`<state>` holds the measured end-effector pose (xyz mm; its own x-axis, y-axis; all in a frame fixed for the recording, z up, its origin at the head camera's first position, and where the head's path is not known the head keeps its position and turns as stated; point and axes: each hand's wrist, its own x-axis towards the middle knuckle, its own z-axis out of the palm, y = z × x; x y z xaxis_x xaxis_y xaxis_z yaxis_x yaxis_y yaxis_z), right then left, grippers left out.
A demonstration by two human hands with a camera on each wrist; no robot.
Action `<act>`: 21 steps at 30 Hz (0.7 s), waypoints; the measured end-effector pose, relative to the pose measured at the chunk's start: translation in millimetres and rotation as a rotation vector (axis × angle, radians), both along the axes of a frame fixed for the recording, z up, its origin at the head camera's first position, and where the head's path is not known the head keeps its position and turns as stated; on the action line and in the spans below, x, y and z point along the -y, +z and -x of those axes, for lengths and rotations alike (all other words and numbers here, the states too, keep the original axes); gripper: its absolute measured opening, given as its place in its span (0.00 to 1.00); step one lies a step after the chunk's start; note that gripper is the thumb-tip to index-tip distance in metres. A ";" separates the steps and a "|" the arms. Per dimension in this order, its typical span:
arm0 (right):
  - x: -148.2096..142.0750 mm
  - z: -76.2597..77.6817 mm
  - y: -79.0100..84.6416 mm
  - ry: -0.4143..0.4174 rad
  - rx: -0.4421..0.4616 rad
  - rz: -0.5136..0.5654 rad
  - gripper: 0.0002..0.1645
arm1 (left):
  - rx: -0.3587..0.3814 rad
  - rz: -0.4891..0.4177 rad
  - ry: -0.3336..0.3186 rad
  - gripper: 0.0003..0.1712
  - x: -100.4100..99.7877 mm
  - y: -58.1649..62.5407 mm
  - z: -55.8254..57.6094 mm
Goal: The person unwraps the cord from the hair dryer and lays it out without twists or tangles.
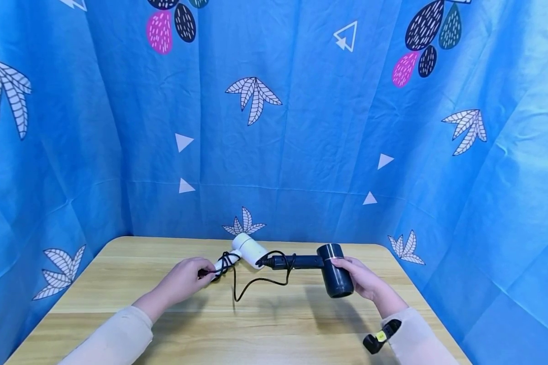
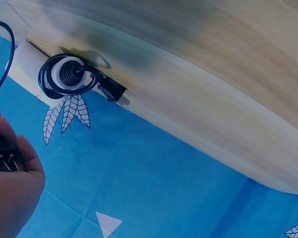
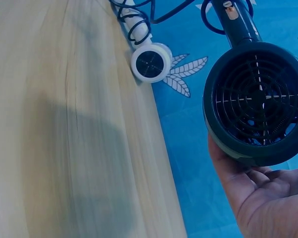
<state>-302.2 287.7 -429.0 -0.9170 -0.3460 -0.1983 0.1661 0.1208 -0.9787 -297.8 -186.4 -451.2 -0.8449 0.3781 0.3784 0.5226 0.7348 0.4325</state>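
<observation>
My right hand (image 1: 363, 278) grips a dark hair dryer (image 1: 337, 274) by its barrel, above the table, with its handle (image 1: 301, 262) pointing left. In the right wrist view the round grille of this hair dryer (image 3: 258, 99) faces the camera. A black cord (image 1: 261, 280) hangs in a loop from the handle's end toward my left hand (image 1: 187, 276). Between the left fingers is the cord's black two-pin plug (image 2: 6, 159). Behind them a white hair dryer (image 1: 250, 250) lies near the table's back edge, its own black cord (image 2: 49, 79) wound round its handle.
The wooden table (image 1: 237, 334) has rounded back corners. Blue patterned curtains (image 1: 274, 152) hang behind it and at both sides. A second black plug (image 2: 111, 89) sticks out from the white hair dryer's wound cord. A black strap device (image 1: 381, 337) sits on the right sleeve.
</observation>
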 end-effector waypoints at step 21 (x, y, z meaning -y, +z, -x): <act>-5.1 0.9 1.5 -0.002 -0.004 0.001 0.46 | 0.045 0.020 -0.013 0.02 14.0 1.1 -2.8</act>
<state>-303.1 292.8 -427.5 -0.9186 -0.3443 -0.1942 0.1623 0.1195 -0.9795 -295.0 -200.4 -450.1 -0.8559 0.3962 0.3324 0.5124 0.7371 0.4407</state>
